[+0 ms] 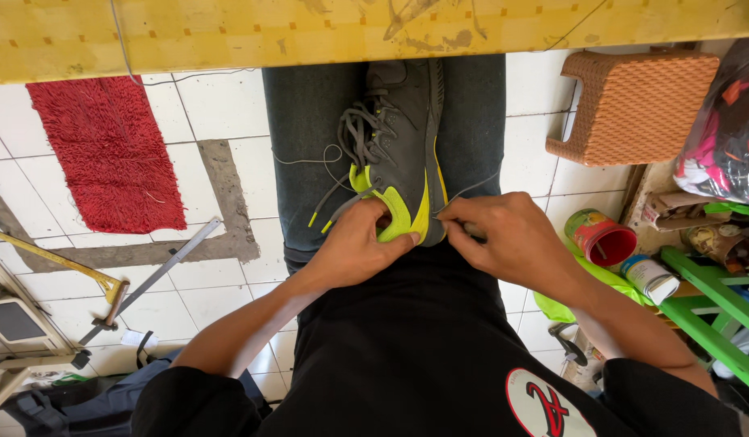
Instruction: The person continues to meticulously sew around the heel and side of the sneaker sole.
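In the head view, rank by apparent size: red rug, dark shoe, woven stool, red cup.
1. red rug
2. woven stool and dark shoe: look alike; shoe nearer the camera, so unranked
3. red cup

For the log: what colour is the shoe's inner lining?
Bright yellow-green lining on a dark grey shoe, seen in the head view.

Red rug (107, 154) left; woven stool (633, 105), tins (605, 236) right.
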